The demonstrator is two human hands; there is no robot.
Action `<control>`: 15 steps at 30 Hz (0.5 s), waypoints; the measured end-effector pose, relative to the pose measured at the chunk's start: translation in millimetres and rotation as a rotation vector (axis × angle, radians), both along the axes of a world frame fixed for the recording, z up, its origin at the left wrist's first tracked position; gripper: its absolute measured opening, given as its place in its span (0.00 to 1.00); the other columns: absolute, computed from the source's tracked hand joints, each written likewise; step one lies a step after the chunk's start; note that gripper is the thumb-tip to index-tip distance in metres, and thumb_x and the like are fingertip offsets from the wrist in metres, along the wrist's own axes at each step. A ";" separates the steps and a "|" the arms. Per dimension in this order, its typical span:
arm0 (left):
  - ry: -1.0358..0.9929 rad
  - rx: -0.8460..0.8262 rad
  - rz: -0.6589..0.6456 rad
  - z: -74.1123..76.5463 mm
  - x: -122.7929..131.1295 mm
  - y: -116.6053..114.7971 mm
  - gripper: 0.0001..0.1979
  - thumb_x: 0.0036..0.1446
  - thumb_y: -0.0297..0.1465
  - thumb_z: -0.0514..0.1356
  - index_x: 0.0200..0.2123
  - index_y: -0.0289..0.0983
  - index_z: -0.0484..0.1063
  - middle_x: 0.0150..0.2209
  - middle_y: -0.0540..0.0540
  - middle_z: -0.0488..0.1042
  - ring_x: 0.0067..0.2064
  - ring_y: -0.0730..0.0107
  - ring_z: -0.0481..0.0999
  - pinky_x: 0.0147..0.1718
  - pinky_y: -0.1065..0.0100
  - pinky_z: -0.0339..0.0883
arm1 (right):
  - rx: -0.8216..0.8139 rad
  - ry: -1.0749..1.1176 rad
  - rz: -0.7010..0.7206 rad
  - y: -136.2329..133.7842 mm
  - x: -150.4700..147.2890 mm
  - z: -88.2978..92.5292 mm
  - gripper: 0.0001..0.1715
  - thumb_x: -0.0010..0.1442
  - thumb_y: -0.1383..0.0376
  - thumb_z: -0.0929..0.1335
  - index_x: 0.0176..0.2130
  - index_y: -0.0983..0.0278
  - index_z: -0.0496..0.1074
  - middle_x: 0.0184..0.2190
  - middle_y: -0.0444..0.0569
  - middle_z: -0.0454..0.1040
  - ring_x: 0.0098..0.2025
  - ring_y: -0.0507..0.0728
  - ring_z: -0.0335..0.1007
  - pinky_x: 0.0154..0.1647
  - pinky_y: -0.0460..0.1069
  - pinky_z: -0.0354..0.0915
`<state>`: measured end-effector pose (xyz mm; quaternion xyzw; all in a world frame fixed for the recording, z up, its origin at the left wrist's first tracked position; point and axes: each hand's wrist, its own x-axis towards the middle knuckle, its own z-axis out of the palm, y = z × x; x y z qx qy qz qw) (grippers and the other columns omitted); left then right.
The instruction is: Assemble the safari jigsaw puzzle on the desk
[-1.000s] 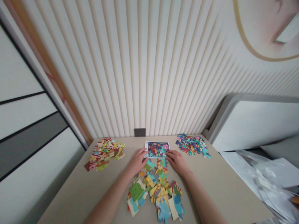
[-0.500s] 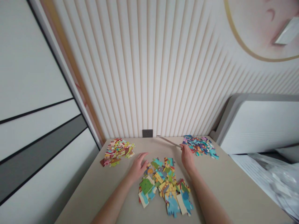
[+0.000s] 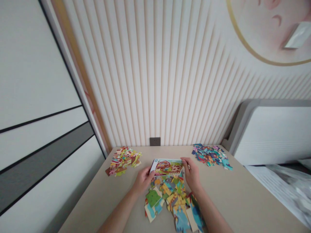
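Between my two hands is a picture card (image 3: 168, 167) with a red barn and farm scene and a white strip at its left end. My left hand (image 3: 143, 178) grips its left edge, thumb on top. My right hand (image 3: 191, 173) pinches the right edge. Just below the card lies a heap of jigsaw pieces (image 3: 176, 197) in yellow, green and blue; the card covers its far part and my right forearm hides some of its right side.
A pile of red and yellow puzzle pieces (image 3: 122, 160) lies at the table's back left. Blue and purple pieces (image 3: 211, 156) are heaped at the back right. Behind the table (image 3: 223, 197), a dark socket (image 3: 155, 141) sits on the ribbed wall. A bed headboard (image 3: 274, 129) stands to the right.
The card, seen edge-on in my right hand before, now faces me over the middle heap. My left hand, open and holding nothing earlier, has taken its left edge.
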<state>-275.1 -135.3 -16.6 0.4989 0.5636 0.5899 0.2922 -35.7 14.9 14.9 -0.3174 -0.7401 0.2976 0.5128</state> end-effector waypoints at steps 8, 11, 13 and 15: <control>-0.125 0.004 0.027 -1.0 -3.2 5.2 0.21 0.63 0.50 0.59 0.33 0.37 0.73 0.24 0.48 0.77 0.24 0.66 0.76 0.26 0.68 0.70 | -0.171 0.091 0.086 -1.2 0.8 -12.1 0.30 0.62 0.50 0.70 0.58 0.61 0.69 0.48 0.56 0.76 0.47 0.63 0.74 0.45 0.57 0.71; -0.183 0.029 0.009 -0.2 -4.0 6.4 0.21 0.62 0.50 0.60 0.33 0.37 0.72 0.23 0.48 0.77 0.24 0.66 0.76 0.26 0.68 0.70 | -0.273 0.107 0.231 0.5 0.1 -14.5 0.28 0.60 0.50 0.71 0.54 0.61 0.73 0.36 0.50 0.78 0.38 0.60 0.75 0.40 0.55 0.71; -0.222 0.042 0.002 0.3 -3.9 5.6 0.21 0.61 0.50 0.60 0.34 0.37 0.72 0.24 0.48 0.77 0.24 0.66 0.76 0.26 0.67 0.71 | -0.334 0.176 0.267 -0.7 -1.0 -14.4 0.28 0.58 0.49 0.74 0.53 0.61 0.73 0.32 0.46 0.76 0.33 0.58 0.74 0.35 0.52 0.71; -0.260 0.048 -0.003 1.2 -3.2 3.9 0.21 0.60 0.50 0.61 0.34 0.36 0.72 0.25 0.48 0.77 0.24 0.67 0.76 0.26 0.67 0.71 | -0.381 0.225 0.278 -2.3 -1.8 -13.8 0.30 0.55 0.49 0.75 0.51 0.61 0.75 0.29 0.45 0.75 0.30 0.56 0.73 0.31 0.50 0.70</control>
